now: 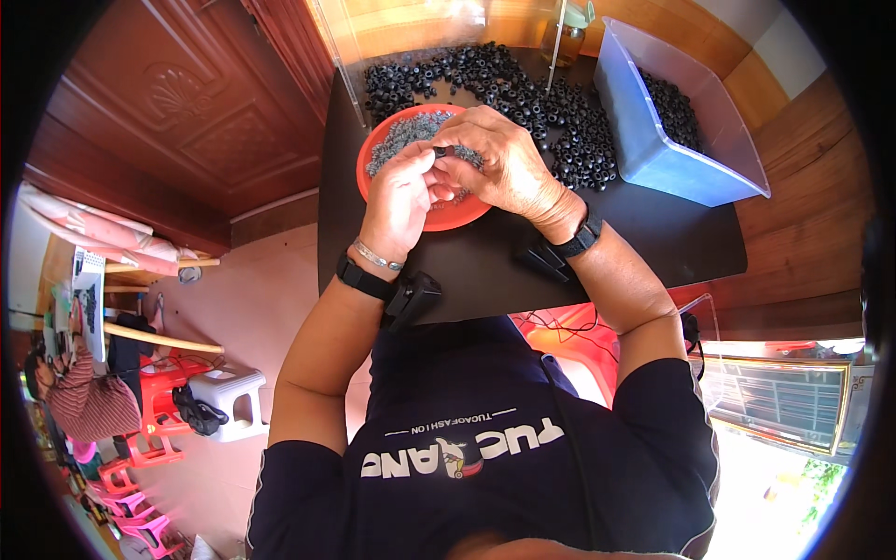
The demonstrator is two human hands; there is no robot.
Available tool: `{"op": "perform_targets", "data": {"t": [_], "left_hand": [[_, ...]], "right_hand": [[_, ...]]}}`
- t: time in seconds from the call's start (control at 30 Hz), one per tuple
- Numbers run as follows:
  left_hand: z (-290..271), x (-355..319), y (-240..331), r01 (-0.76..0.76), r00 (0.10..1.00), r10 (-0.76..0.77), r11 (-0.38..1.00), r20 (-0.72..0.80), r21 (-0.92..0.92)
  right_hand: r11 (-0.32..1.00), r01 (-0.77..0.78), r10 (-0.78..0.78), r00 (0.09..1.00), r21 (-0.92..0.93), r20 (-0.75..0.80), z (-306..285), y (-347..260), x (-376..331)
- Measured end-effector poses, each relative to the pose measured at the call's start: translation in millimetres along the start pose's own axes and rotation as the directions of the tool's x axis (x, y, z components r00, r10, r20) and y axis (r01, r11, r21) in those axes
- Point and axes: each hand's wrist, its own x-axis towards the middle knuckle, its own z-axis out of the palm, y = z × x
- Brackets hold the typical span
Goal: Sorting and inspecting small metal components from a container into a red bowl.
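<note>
Above the orange-red bowl [446,220] my two hands meet, fingers closed. A small black part [441,151] sits between their fingertips. My left hand [399,194] pinches it from the left, with the thumb up against it. From the right, my right hand [509,166] curls over it with thumb and forefinger; anything else in its fingers is hidden. Many small grey pieces [403,135] fill the bowl, partly covered by my hands. Behind and to the right of the bowl spreads a heap of small black ring-shaped parts [581,140] on the dark table [644,238].
A translucent bluish bin [686,168] holding more black parts stands at the right. Upright clear panels and a lidded jar [565,39] are at the back. Black wrist-strap devices [415,297] hang near the table's front edge. Stools [229,397] and another person [93,401] are at the left.
</note>
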Motion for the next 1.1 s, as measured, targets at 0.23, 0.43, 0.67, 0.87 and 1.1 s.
{"op": "perform_targets", "data": {"t": [0.23, 0.43, 0.67, 0.87, 1.1], "left_hand": [[-8.4, 1.3, -3.9, -0.025, 0.998, 0.023, 0.999, 0.057, 0.046], [-7.5, 1.2, -3.4, -0.018, 0.998, 0.025, 0.99, 0.053, -0.14], [-3.6, 0.0, -1.4, -0.014, 0.997, 0.024, 0.993, 0.074, -0.12], [1.0, -1.3, 1.9, -0.012, 0.998, 0.02, 0.993, 0.066, -0.115], [3.0, -1.9, 3.0, -0.005, 0.998, 0.008, 0.999, 0.062, -0.045]], "right_hand": [[0.999, -0.004, 0.005, 1.0, -0.042, 0.025, -2.5, -6.5, 1.9], [0.999, -0.026, 0.028, 0.999, 0.038, -0.041, 3.3, -0.2, -0.4], [0.999, -0.015, 0.016, 1.0, 0.05, -0.027, 1.5, -0.5, -0.6], [0.999, 0.014, -0.013, 1.0, 0.043, -0.025, 0.3, -1.7, 0.2], [0.998, 0.013, -0.01, 0.999, 0.069, -0.05, 3.1, 1.7, -0.9]]}}
